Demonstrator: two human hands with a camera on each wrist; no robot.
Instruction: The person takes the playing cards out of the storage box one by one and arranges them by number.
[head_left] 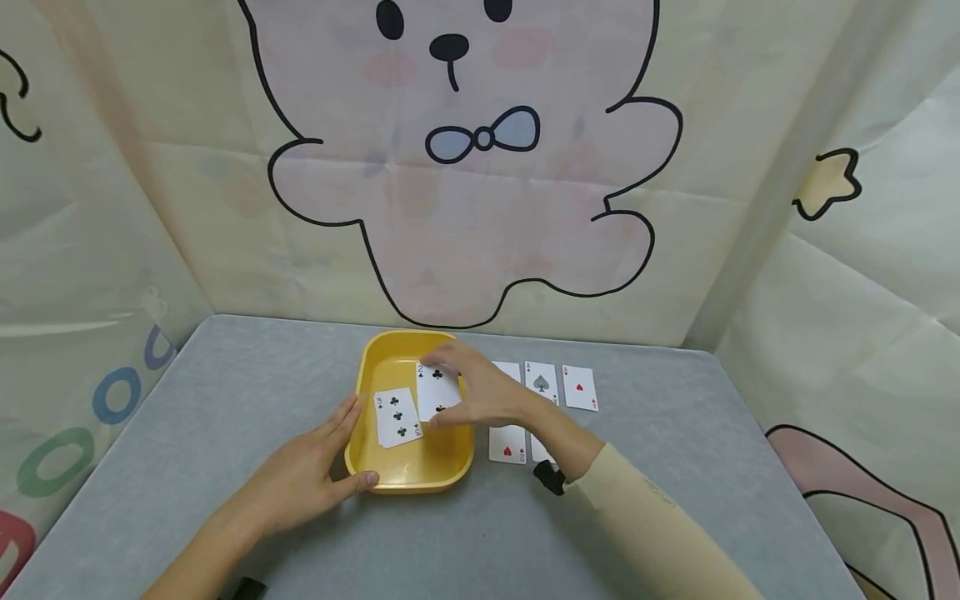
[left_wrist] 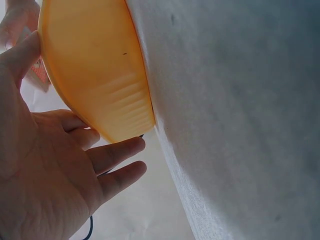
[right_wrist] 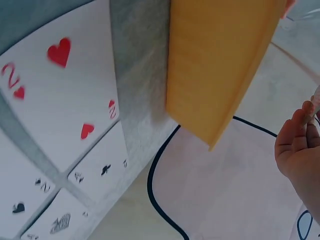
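Note:
My right hand (head_left: 483, 390) pinches a two of clubs (head_left: 437, 392) between thumb and fingers, over the yellow tray (head_left: 427, 471). Beside that card, inside the tray, lies a small stack of cards with a three of clubs (head_left: 397, 419) face up on top. My left hand (head_left: 307, 475) rests against the tray's left side, its fingers extended along the rim and the thumb at the near corner. Seen from the left wrist, fingertips (left_wrist: 135, 145) lie close to the tray's outer wall (left_wrist: 100, 65).
Face-up cards lie in rows right of the tray: an ace of spades (head_left: 542, 382), an ace of hearts (head_left: 580, 388) and a two of hearts (head_left: 507, 446) among them. The right forearm partly covers some. A printed cloth wall (head_left: 480, 250) rises behind the grey tabletop (head_left: 285, 367).

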